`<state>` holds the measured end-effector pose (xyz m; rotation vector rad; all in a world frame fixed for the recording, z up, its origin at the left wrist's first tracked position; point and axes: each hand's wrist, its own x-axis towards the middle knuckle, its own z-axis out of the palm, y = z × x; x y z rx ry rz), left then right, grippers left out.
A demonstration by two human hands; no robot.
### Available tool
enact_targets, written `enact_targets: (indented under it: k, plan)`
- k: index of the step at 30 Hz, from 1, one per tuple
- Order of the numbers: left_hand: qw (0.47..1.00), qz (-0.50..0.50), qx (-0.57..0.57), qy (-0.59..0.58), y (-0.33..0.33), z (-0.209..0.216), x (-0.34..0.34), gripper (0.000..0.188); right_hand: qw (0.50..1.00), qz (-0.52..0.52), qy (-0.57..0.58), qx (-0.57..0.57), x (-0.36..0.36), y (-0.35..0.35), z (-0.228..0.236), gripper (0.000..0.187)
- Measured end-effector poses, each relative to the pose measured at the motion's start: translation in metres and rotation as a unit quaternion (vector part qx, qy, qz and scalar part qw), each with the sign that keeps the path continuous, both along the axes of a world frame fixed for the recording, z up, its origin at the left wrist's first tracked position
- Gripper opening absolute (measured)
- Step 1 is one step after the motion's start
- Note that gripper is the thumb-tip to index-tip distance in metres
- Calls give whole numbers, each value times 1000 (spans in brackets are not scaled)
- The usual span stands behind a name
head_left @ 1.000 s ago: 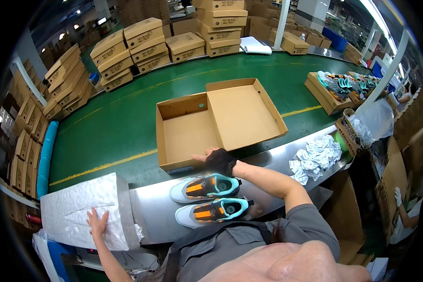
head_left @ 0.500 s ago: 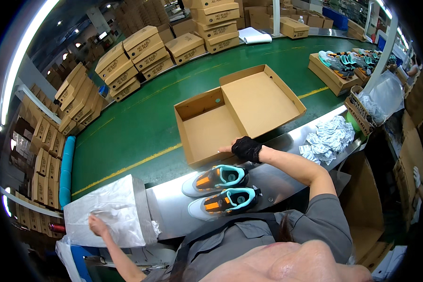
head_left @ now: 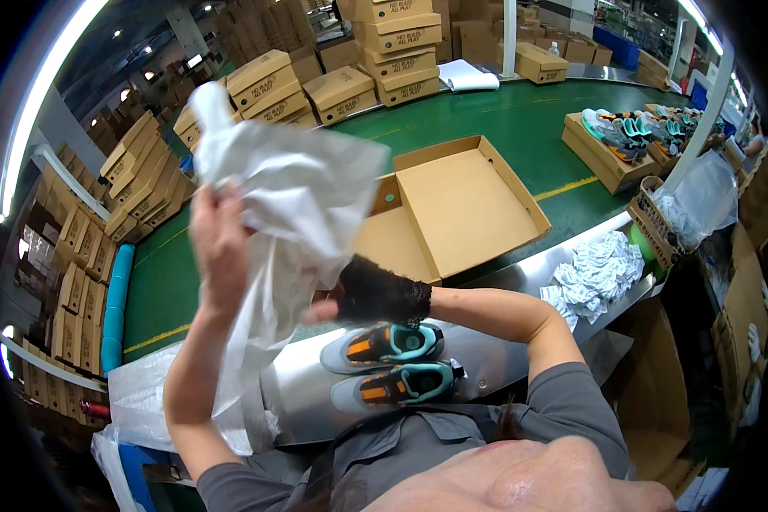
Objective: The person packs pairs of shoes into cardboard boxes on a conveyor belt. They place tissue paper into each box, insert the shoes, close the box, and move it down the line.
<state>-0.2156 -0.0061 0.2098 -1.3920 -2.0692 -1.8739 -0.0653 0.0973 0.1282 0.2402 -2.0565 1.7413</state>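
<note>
In my left hand [head_left: 219, 247] a crumpled sheet of white wrapping paper [head_left: 303, 171] is held up, blurred by motion. My right hand [head_left: 363, 294], in a black fingerless glove, is at the paper's lower right edge. Its fingertips are partly hidden and smeared, so their grip is unclear. Behind the paper lies a brown shoebox [head_left: 474, 209] with its lid folded back; the sheet covers its left part. Just below my right hand, a pair of grey, orange and turquoise sneakers [head_left: 384, 348] rests on the metal bench [head_left: 303, 384].
A stack of white paper [head_left: 145, 384] lies at the left. Small white packets [head_left: 602, 269] are heaped on the right, near a basket [head_left: 653, 213]. Stacked shoeboxes [head_left: 397, 60] line the far side of the green belt [head_left: 452, 111]. More sneakers [head_left: 614, 128] sit on boxes at far right.
My left hand has lifted a sheet off the paper stack and brought it up and right, in front of the shoebox. My right hand has moved left from the box's near edge to the paper.
</note>
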Motion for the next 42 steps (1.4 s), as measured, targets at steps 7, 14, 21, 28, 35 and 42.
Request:
enact_targets:
  k: [7,14,21,28,35,42]
  plan:
    - [963,-62,-19,262,102,-46,23,51,907,-258,5,-333,-23,130,-61,13]
    - [809,38,-451,375,47,-174,-28,65,717,-629,50,-297,98,299,-118,12]
    - [878,243,-411,31,-26,-263,-118,87,702,-600,49,-381,230,348,-193,24]
    - [808,34,-214,-547,-34,-242,-93,72,776,-621,-72,82,227,195,-194,43]
    - [823,-43,-75,-562,20,-280,-60,38,869,38,-12,494,128,-10,-123,28]
    - [919,-3,-81,-385,-22,-290,-75,28,860,25,-102,500,111,-11,-98,21]
